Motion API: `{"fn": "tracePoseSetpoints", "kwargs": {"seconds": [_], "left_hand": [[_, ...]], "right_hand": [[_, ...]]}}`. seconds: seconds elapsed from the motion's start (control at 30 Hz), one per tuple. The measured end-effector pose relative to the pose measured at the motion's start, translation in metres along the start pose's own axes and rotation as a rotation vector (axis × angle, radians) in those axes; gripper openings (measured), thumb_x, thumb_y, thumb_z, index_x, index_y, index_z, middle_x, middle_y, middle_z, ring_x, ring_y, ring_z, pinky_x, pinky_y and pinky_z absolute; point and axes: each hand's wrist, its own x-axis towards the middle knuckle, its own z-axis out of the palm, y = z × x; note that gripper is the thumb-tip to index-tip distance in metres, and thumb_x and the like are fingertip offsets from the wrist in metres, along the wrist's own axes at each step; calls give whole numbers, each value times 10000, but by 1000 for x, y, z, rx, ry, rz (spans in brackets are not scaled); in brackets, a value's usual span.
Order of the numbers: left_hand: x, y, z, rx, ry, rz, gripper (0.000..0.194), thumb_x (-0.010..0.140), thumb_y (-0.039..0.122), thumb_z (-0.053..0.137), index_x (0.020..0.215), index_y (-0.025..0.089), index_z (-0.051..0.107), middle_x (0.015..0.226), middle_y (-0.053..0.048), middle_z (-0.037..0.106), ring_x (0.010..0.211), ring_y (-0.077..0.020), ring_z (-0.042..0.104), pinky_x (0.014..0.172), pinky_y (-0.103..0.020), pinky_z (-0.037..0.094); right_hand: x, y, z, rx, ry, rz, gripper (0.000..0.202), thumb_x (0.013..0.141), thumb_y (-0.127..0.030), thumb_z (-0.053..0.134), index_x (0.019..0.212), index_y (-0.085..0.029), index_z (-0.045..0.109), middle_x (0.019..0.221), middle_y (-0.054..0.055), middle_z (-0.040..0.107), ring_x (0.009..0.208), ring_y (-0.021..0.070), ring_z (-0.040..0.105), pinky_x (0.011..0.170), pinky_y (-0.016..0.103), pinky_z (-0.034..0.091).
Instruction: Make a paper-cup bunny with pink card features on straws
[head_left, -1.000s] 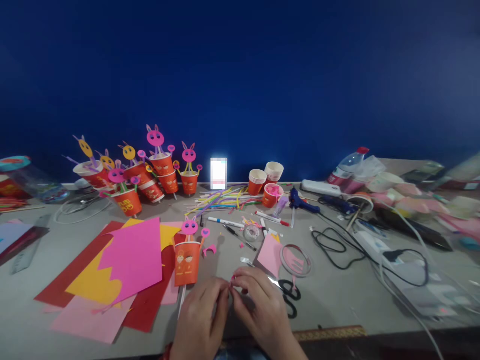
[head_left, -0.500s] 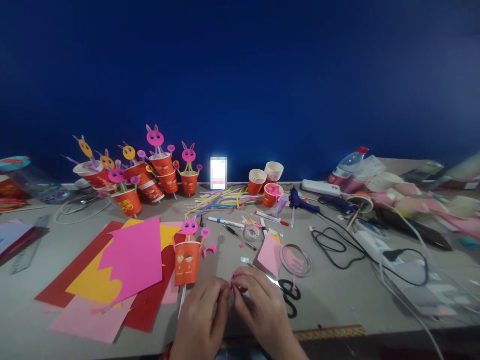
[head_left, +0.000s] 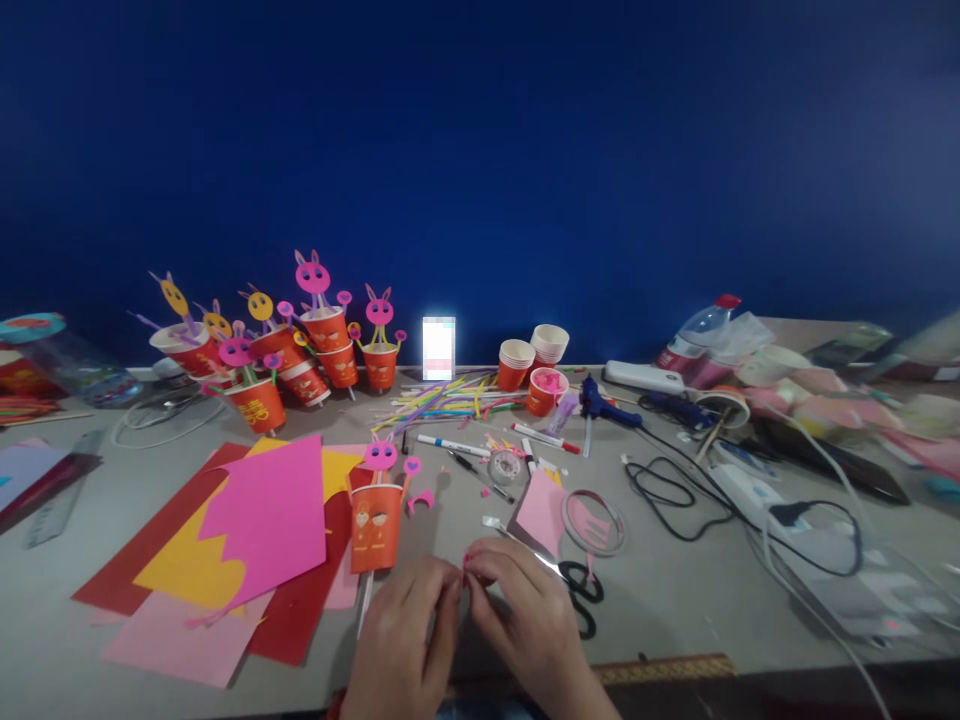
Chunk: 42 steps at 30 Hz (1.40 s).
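At the front of the table my left hand (head_left: pixel 409 630) and my right hand (head_left: pixel 525 615) meet, fingertips pinched together around a tiny pink piece (head_left: pixel 466 562), mostly hidden; its kind is unclear. Just behind my left hand stands an orange paper cup (head_left: pixel 375 530) topped by a pink paper bunny face (head_left: pixel 380 453), with a straw below it. A pink paper scrap (head_left: pixel 421 502) lies to the cup's right. Black-handled scissors (head_left: pixel 581 585) rest beside my right hand, their blades partly behind it. Coloured paper sheets (head_left: pixel 270 520) overlap on the left.
Several finished cup bunnies (head_left: pixel 322 330) stand at the back left. Pipe cleaners (head_left: pixel 435 400), markers (head_left: pixel 454 443), stacked paper cups (head_left: pixel 516 362) and a blue glue gun (head_left: pixel 607 405) lie farther back. A tape roll (head_left: pixel 592 520), black cable (head_left: pixel 675 490) and power strip (head_left: pixel 757 495) are on the right.
Both hands keep nearly the same pinched pose around the tiny pink piece. The whole view has shifted very slightly; nothing on the table has visibly moved.
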Motion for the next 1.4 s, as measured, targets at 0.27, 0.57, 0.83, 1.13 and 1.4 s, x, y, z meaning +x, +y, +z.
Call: {"fn": "tracePoseSetpoints", "kwargs": {"seconds": [0.27,0.57,0.83,1.13,1.4], "left_hand": [[3,2,-3,25,-2,9,152,984,167,404,980,234,541,794,-17,666,714,-181,669,650,-268,500],[3,1,-3,-12,-30,-24,142,987,167,408,962,236,530,775,-2,641,698,-170,651,637,-264,477],[1,0,-2,11,-39,-18,133,983,170,419,955,233,534,781,-7,639,704,-174,650,643,-267,478],[2,-1,-1,-14,-27,-26,127,979,163,422,953,237,522,778,0,644,698,-168,651,638,-260,483],[1,-1,-2,-10,-30,-14,143,980,159,416,988,239,533,800,-7,660,712,-177,661,649,-269,496]], "right_hand": [[3,-2,-10,17,-81,-11,144,906,-112,556,977,-215,628,890,70,746,811,199,716,719,301,603],[5,-1,-3,-26,-20,-53,194,857,-61,523,925,-218,615,832,61,736,746,189,706,671,292,603],[3,0,-7,-9,-77,-29,154,861,-94,540,940,-210,605,848,65,734,766,202,696,682,305,584],[2,-1,-4,50,-72,31,152,866,-72,532,899,-216,569,867,59,711,785,200,670,695,304,544],[-1,-1,-7,136,-123,93,147,895,-80,527,924,-221,560,928,61,672,863,193,645,748,302,520]]}}
